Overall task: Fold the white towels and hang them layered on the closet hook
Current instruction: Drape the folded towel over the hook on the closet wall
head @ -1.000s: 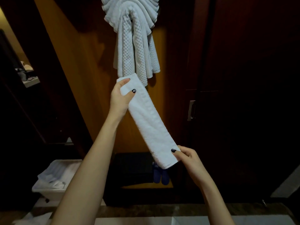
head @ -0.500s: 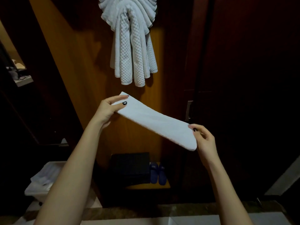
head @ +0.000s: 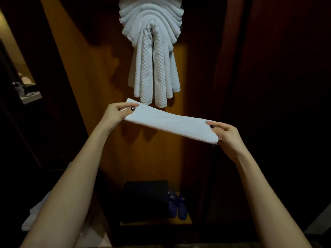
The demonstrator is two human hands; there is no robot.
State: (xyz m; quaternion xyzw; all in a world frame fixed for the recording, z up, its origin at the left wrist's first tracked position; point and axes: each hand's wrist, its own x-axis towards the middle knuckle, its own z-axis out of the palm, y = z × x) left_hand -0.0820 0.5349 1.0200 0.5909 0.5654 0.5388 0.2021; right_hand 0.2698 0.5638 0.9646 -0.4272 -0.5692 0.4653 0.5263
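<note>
1. Hanging step: the left hand (head: pixel 116 113) & right hand (head: pixel 227 136) are each pinching an end of the folded towel (head: pixel 170 124), stretched just below the hung towels (head: pixel 152 51).
2. Next move is calling for lifting it over them; the hook is hidden, prob. behind the bundle.

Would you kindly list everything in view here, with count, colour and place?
Hung towels: several, white, layered at top centre.
Folded towel: one, white, stretched between the hands below the hung towels.
Box: one, black, closet floor.
Slippers: two, blue, right of the box.
Panel: one, brown wood, behind the towels.
White heap: one, dim, lower left behind the left arm.
Left hand: one, pinches the folded towel's left end.
Right hand: one, pinches its right end.
</note>
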